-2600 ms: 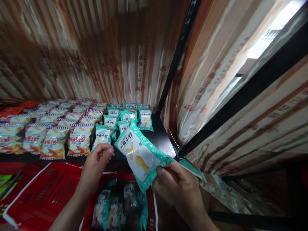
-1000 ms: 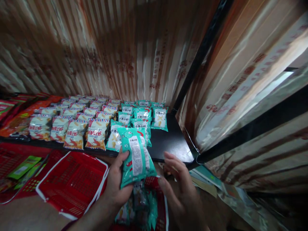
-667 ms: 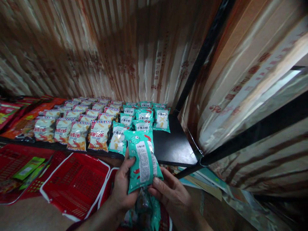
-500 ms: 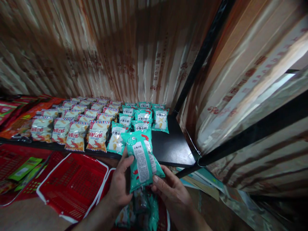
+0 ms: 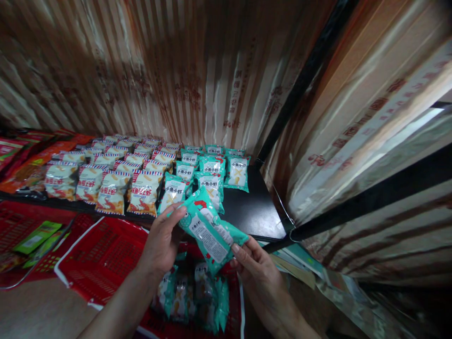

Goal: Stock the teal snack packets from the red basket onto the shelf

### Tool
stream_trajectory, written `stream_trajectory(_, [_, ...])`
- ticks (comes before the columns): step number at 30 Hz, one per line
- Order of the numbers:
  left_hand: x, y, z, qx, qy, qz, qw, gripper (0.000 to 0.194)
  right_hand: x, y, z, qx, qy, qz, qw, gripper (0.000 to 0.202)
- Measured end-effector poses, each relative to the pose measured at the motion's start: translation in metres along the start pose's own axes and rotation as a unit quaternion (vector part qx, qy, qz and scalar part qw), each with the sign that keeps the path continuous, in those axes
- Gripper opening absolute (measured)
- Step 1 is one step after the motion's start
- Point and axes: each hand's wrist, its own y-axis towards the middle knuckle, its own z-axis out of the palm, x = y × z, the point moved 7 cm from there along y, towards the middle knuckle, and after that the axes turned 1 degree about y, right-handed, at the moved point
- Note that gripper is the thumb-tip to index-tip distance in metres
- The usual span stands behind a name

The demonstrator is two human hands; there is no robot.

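Between my two hands is a teal snack bag [image 5: 212, 233], its printed back toward me and tilted. My left hand [image 5: 164, 238] pinches its upper left corner. The fingers of my right hand [image 5: 256, 263] close on its lower right edge. The bag hangs in front of the black shelf [image 5: 247, 212] and above a red basket [image 5: 242, 306] that holds several more teal bags [image 5: 205, 287]. Matching teal bags [image 5: 212, 186] stand in rows on the shelf, just beyond the held one.
Left of the teal rows stand rows of white and orange snack bags [image 5: 144, 190], then orange and red packets [image 5: 31, 172]. Two more red baskets are below the shelf: one [image 5: 109, 254] beside my left arm, another with green packets [image 5: 38, 238]. A black post [image 5: 286, 108] rises at the shelf's right corner.
The held bag has turned anticlockwise, its top leaning further left. My left hand has moved up to its top corner, and more of the basket below now shows.
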Motion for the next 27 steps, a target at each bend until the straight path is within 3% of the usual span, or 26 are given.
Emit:
stream_trajectory(4, [-0.005, 0.000, -0.004, -0.015, 0.033, 0.008, 0.999, 0.028, 0.005, 0.000, 0.000, -0.021, 0.017, 0.001, 1.000, 0.032])
stream_trajectory(12, [-0.007, 0.002, -0.014, -0.045, 0.128, 0.071, 0.988, 0.030, 0.006, 0.000, 0.001, -0.008, 0.036, -0.012, 0.999, 0.029])
stream_trajectory(18, [-0.006, 0.000, -0.007, 0.026, 0.147, 0.057, 0.987, 0.023, 0.010, -0.002, -0.002, -0.005, 0.016, -0.034, 0.999, 0.027])
stream_trajectory(21, [-0.006, -0.001, -0.003, 0.061, 0.164, 0.020, 0.984, 0.029, 0.010, -0.003, -0.004, -0.005, -0.008, -0.030, 0.999, 0.025])
stream_trajectory(27, [-0.010, 0.001, -0.004, 0.068, 0.233, -0.005, 0.970, 0.032, 0.010, -0.006, -0.003, -0.001, -0.028, -0.012, 1.000, 0.025])
